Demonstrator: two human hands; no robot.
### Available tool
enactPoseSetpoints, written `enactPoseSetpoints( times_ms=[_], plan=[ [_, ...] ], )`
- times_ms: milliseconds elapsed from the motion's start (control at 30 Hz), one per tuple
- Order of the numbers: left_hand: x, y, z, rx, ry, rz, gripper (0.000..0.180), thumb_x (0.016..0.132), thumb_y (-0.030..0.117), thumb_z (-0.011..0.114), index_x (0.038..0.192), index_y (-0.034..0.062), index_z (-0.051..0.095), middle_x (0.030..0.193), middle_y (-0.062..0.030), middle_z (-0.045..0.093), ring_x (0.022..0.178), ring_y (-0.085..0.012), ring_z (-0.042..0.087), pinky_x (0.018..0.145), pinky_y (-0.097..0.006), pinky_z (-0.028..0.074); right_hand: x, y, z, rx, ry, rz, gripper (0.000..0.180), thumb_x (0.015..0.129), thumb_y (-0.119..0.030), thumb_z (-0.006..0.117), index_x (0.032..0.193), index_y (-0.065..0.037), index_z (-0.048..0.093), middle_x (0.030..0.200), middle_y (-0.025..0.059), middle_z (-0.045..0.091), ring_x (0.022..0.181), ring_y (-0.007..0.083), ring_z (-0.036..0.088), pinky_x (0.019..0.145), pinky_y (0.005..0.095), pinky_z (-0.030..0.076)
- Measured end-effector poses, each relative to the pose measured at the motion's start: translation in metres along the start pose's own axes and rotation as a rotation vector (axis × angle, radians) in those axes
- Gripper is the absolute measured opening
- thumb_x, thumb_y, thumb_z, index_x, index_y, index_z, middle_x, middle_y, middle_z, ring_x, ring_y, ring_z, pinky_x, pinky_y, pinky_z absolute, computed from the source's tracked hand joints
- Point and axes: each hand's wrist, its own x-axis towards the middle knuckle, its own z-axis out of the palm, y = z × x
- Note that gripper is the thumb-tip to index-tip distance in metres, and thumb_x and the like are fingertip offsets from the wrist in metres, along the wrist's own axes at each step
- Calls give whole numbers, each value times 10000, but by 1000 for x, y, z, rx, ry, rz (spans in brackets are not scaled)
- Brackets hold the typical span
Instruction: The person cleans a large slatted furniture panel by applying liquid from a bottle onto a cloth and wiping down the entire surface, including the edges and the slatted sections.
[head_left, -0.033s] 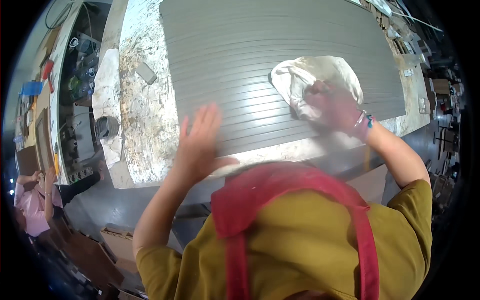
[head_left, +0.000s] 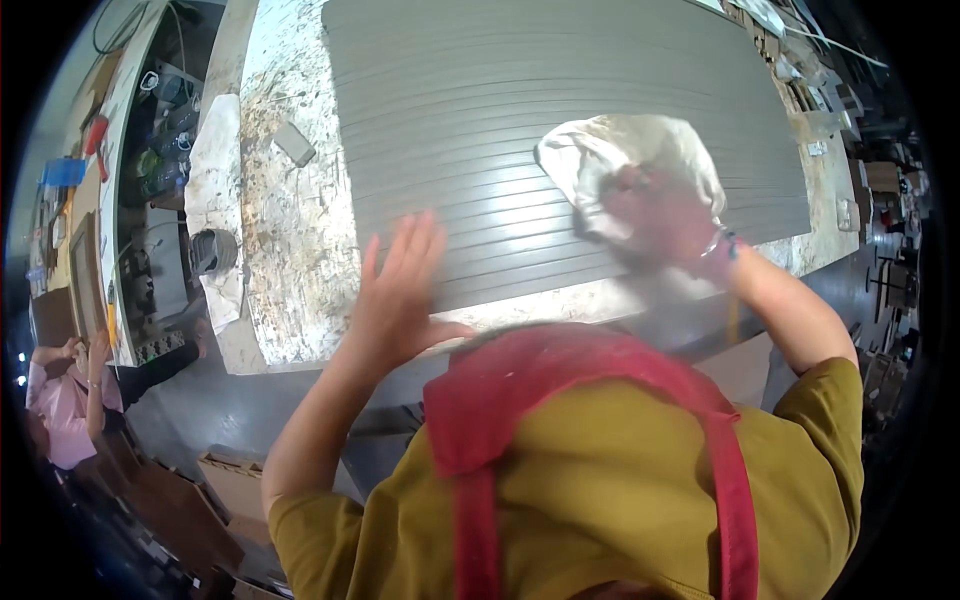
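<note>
A large grey panel [head_left: 450, 110] with parallel grooves lies flat across the worktable. Over its right part is a crumpled white cloth [head_left: 660, 135]. My right hand [head_left: 665, 215], smeared by motion, grips the cloth at its near side and presses it against the grooved face. At the panel's near left corner, my left hand [head_left: 400, 285] is open, fingers stretched forward and thumb out to the right. It holds nothing; whether its palm touches the panel is hard to see.
On the stained worktable [head_left: 285, 220], left of the panel, are a small grey block [head_left: 293, 145] and a grey roll [head_left: 212, 250]. A shelf with bottles [head_left: 165, 165] stands beyond. Another person [head_left: 70, 405] works at far left. Cluttered small items line the table's right side.
My right hand and the cloth have shifted very slightly to the left. My left hand stays nearly in place, still open.
</note>
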Motion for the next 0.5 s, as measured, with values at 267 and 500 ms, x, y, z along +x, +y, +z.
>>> enactPoseSetpoints(
  times_ms=[267,500],
  plan=[
    [-3,-9,16,58,115,30,985,570,327,857,1383,25,389,1486,-157,337,1372,-298,335,1079,-511,259,27,-34,10,150,66,-370,374,659,-203,710,1010,-127,606,1083,61,568,995,281,583,819,431,474],
    [4,-8,21,47,125,21,943,624,350,825,1392,27,383,1469,-146,361,1373,-302,325,1089,-517,249,57,-99,23,120,65,-436,280,690,-206,696,922,-105,577,1063,68,558,943,265,573,811,423,452]
  ],
)
